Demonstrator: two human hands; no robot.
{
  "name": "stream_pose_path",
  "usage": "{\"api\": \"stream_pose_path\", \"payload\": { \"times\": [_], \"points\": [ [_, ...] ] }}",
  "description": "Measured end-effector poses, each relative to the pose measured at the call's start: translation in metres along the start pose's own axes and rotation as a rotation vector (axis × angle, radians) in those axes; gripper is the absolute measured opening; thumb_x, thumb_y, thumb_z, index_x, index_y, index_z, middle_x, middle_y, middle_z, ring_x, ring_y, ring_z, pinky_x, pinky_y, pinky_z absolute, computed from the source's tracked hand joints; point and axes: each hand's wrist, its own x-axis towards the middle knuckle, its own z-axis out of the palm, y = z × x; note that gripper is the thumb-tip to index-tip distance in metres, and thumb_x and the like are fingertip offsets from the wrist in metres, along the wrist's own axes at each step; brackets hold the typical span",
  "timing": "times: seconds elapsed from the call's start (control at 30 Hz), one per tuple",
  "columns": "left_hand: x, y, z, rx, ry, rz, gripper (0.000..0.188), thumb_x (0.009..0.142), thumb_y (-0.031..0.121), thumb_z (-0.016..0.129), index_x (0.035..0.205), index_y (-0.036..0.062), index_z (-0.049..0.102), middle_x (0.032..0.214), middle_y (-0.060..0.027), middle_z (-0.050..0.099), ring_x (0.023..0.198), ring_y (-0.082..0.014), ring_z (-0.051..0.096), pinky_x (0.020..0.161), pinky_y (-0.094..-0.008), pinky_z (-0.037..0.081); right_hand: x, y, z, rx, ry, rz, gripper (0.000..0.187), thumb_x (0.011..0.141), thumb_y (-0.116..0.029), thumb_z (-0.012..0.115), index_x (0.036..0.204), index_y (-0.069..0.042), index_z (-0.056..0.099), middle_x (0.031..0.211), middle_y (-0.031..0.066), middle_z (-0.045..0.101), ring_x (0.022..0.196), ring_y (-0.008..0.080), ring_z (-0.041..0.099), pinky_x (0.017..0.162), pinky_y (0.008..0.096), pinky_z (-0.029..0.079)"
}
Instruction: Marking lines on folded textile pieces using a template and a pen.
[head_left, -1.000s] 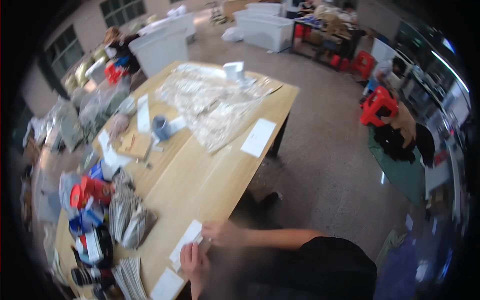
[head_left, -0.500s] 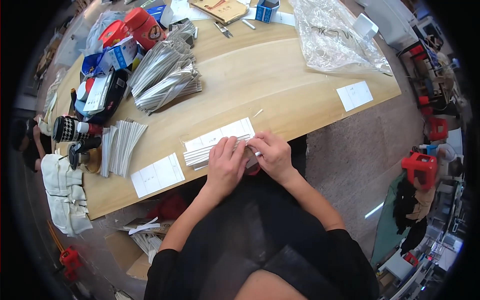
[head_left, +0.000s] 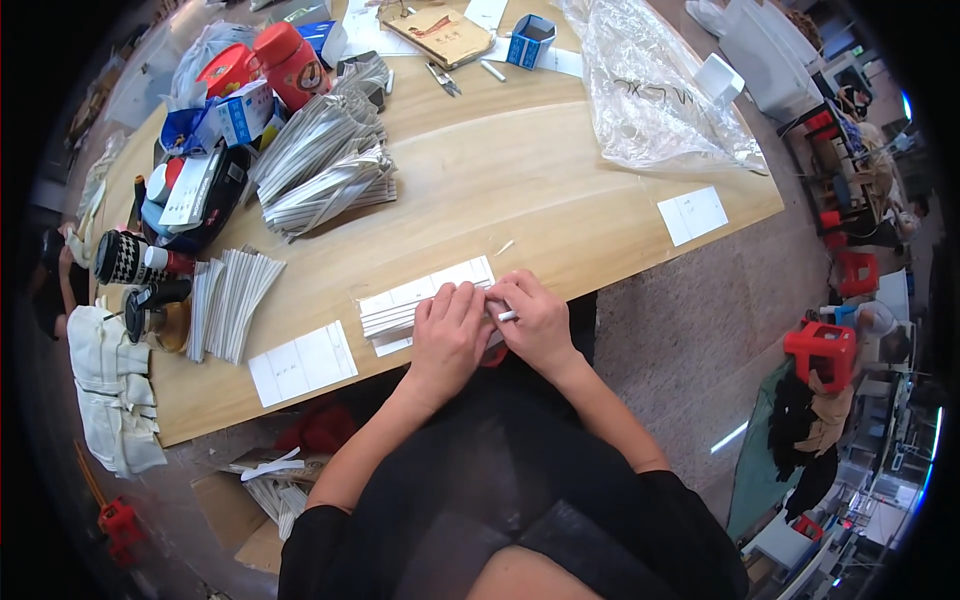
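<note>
A striped white-and-grey fabric piece (head_left: pixel 388 318) lies over a white paper sheet (head_left: pixel 455 271) at the table's near edge. My left hand (head_left: pixel 450 335) rests on its right end, fingers stretched out flat over the stripes. Right beside it, my right hand (head_left: pixel 535 322) is closed around a short white stick (head_left: pixel 508 315), perhaps a marker or chalk. Its fingertips meet the end of the fabric next to my left fingertips. What lies beneath the fingers is hidden.
More striped pieces lie in a stack (head_left: pixel 235 305) and a larger bundle (head_left: pixel 325 160) to the left. Beyond are a red flask (head_left: pixel 290 62), small snips (head_left: pixel 443 80) and a plastic bag (head_left: pixel 650 110). Marked paper sheets (head_left: pixel 303 364) lie along the near edge.
The whole view has shifted slightly, so the table sits a little further left. Both hands stay at the fabric's right end; the white stick in my right hand now points more to the left.
</note>
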Motion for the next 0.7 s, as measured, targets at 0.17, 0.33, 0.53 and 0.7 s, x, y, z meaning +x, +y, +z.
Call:
{"api": "stream_pose_path", "payload": {
  "times": [0.17,0.33,0.53,0.7],
  "points": [
    [0.017,0.007,0.000,0.044,0.016,0.018,0.046,0.080,0.019,0.074,0.119,-0.0002,0.062,0.119,-0.0112,0.057,0.115,-0.0292,0.053,0.089,-0.0407,0.042,0.027,0.010,-0.015,0.111,0.030,0.121,0.007,0.082,-0.010,0.073,0.089,-0.009,0.073,0.086,0.0084,0.064,0.075,0.0303,0.066,0.062,0.0379,0.053],
    [0.016,0.004,-0.004,0.005,-0.074,0.019,0.047,0.080,0.015,0.069,0.125,0.0029,0.059,0.108,-0.0108,0.058,0.101,-0.0305,0.055,0.081,-0.0433,0.043,0.030,0.016,-0.007,0.016,-0.227,0.116,0.018,0.078,-0.015,0.067,0.095,-0.015,0.071,0.092,0.0082,0.066,0.088,0.0312,0.067,0.073,0.0413,0.055],
    [-0.035,-0.043,0.003,-0.085,0.012,-0.032,0.038,0.075,0.007,0.064,0.112,0.0148,0.069,0.097,-0.0202,0.062,0.090,-0.0403,0.058,0.082,-0.0523,0.047,0.014,0.052,0.049,0.010,-0.258,-0.068,0.010,0.087,-0.025,0.064,0.089,-0.018,0.070,0.092,0.0078,0.063,0.086,0.0305,0.068,0.069,0.0457,0.055],
    [-0.033,-0.059,-0.001,-0.063,0.065,0.113,0.032,0.079,0.010,0.064,0.110,0.0159,0.069,0.090,-0.0178,0.059,0.083,-0.0395,0.055,0.073,-0.0522,0.047,0.033,0.069,0.059,-0.030,-0.243,-0.019,0.011,0.081,-0.021,0.066,0.089,-0.017,0.072,0.089,0.0094,0.067,0.083,0.0319,0.069,0.067,0.0468,0.053]
  ]
}}
